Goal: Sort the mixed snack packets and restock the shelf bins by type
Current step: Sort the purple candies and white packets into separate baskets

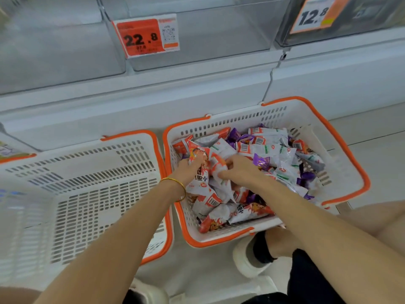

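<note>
A white basket with an orange rim (pixel 350 154) sits on the floor at the right, full of mixed snack packets: red-and-white ones (pixel 206 194), purple ones (pixel 262 161) and white ones with green print (pixel 285 170). Both my hands are inside it at its left side. My left hand (pixel 188 170), with a gold bangle at the wrist, grips a red-and-white packet (pixel 198 153). My right hand (pixel 238 170) has its fingers curled round another red-and-white packet (pixel 217 165) beside it.
A second white basket with an orange rim (pixel 161 163) stands at the left with no packets in it. Above are clear shelf bins (pixel 197 51) with price tags reading 22.8 (pixel 144 37) and 12.8 (pixel 313 15). My shoes (pixel 249 257) are just below the baskets.
</note>
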Motion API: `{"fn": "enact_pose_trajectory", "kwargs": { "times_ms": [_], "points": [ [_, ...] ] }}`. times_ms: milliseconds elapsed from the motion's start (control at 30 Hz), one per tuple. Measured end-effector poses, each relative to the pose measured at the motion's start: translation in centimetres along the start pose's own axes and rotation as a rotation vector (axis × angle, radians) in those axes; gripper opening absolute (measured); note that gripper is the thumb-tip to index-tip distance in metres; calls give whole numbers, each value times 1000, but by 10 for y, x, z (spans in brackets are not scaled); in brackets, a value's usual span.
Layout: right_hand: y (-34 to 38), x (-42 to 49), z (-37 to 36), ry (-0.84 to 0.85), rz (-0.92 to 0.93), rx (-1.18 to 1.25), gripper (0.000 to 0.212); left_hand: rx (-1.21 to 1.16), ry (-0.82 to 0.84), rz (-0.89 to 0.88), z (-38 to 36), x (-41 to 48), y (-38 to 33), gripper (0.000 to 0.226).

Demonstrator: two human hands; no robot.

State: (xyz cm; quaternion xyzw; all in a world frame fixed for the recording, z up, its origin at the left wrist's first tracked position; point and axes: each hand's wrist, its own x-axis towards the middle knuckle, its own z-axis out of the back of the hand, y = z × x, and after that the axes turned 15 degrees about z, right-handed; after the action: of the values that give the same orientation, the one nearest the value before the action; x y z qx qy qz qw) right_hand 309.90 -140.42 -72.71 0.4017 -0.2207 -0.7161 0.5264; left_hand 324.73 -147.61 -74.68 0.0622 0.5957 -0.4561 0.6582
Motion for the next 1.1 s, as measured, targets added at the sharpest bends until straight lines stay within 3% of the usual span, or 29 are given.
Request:
{"fn": "enact_pose_trajectory", "kwargs": {
  "times_ms": [67, 200, 267, 333, 400, 433, 500, 567, 667, 700, 767, 833, 900, 1100],
  "points": [
    [26, 1, -3, 27, 124, 174, 27, -240, 48, -6, 6, -7, -7, 106],
    [49, 15, -1, 278, 158, 562, 37, -330, -53, -93, 42, -9, -7, 88],
    [53, 27, 1, 257, 192, 602, 44, -343, -94, -140, 58, -7, -1, 62],
    [49, 40, 0, 92, 187, 592, 43, -424, -79, -123, 78, -2, 8, 46],
    [30, 57, 2, -111, 229, 191, 37, -473, -60, -60, 106, 4, 22, 34],
    [17, 65, 3, -85, 278, -165, 38, -465, -70, -11, 122, 7, 32, 31],
    [-8, 74, -3, 228, 308, -706, 72, -385, -154, 124, 146, 18, 57, 28],
    [-22, 80, -15, 455, 295, -917, 97, -259, -251, 259, 153, 32, 81, 32],
    [-31, 88, -34, 473, 354, -1078, 96, 109, -430, 328, 144, 40, 90, 50],
    [-33, 91, -38, 461, 349, -1109, 96, 202, -544, 257, 140, 42, 86, 59],
    [-33, 95, -40, 435, 333, -1117, 94, 188, -730, -63, 127, 37, 69, 52],
    [-29, 98, -42, 401, 342, -1107, 80, 122, -709, -337, 105, 28, 45, 37],
    [-22, 98, -45, 334, 329, -1097, 62, 151, -623, -449, 81, 23, 27, 26],
    [-14, 83, -38, 160, 365, -1072, 38, 54, -517, -444, 66, 24, 23, 16]
  ]
}}
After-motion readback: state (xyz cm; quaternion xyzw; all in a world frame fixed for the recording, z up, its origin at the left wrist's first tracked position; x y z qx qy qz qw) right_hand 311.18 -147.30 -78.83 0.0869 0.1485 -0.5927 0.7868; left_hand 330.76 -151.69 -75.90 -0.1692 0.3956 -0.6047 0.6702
